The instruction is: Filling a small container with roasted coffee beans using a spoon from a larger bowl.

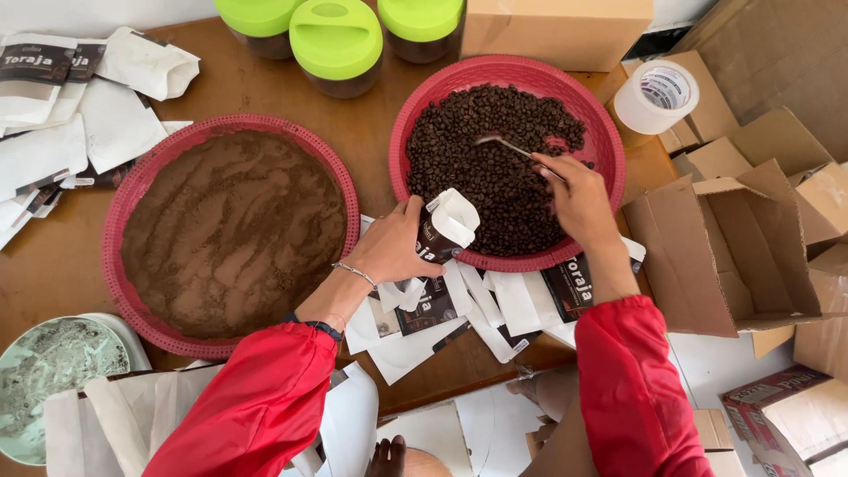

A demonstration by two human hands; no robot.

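Right now the left hand (389,247) is wrapped around a small dark-and-white pouch (446,230), standing it upright at the near rim of the red basket (609,146) of coffee beans (495,168), its open white mouth tipped up and right. Meanwhile the right hand (579,199) pinches a metal spoon (517,150), whose long axis runs up-left from the fingers, bowl resting on the beans. More empty pouches (495,305) lie beneath both wrists.
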